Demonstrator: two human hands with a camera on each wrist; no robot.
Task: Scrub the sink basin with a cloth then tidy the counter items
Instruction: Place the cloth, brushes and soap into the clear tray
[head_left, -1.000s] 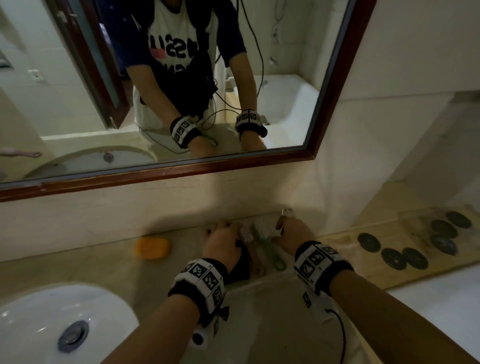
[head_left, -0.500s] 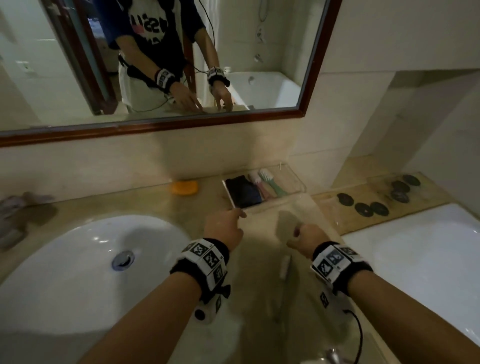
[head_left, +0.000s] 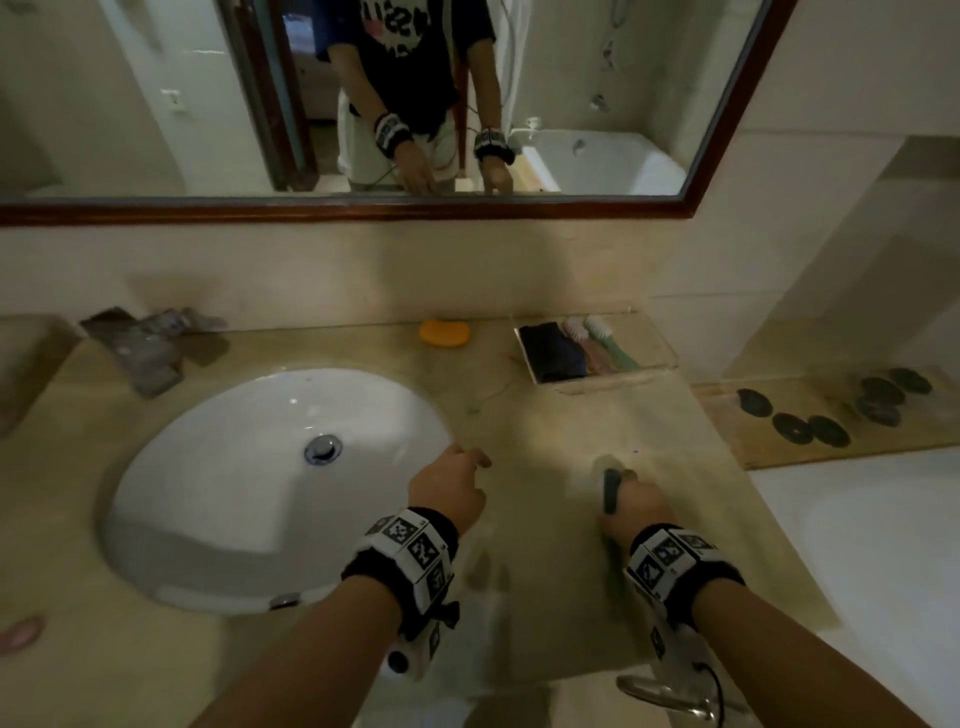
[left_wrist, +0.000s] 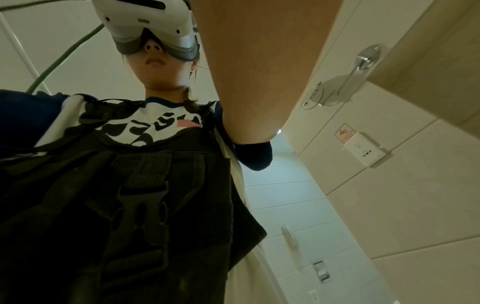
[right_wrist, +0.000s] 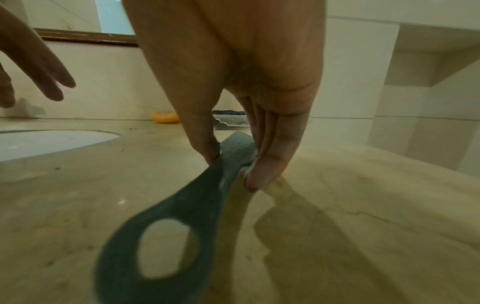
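A white sink basin (head_left: 208, 493) is set into the beige counter (head_left: 545, 415). At the back left lies a crumpled grey cloth (head_left: 145, 345). An orange soap (head_left: 444, 332) sits by the wall, and beside it a clear tray (head_left: 649, 343) holds toothbrushes (head_left: 602, 340) and a black item (head_left: 553, 353). My right hand (head_left: 618, 475) pinches a dark grey-green handle (right_wrist: 182, 205) with a hole in its end, low over the counter's front. My left hand (head_left: 467, 460) hovers by the basin's right rim, fingers (right_wrist: 52, 82) relaxed and holding nothing.
A wooden board (head_left: 753, 441) with several dark discs (head_left: 792, 427) lies to the right, beyond it a white bathtub (head_left: 883, 545). The mirror (head_left: 156, 104) hangs above the counter. A chrome handle (head_left: 665, 696) sticks out below the counter's front edge.
Both hands have drawn back from the tray at the wall to the counter's front. The right hand now pinches the dark handle. The view has tilted down, showing the whole sink.
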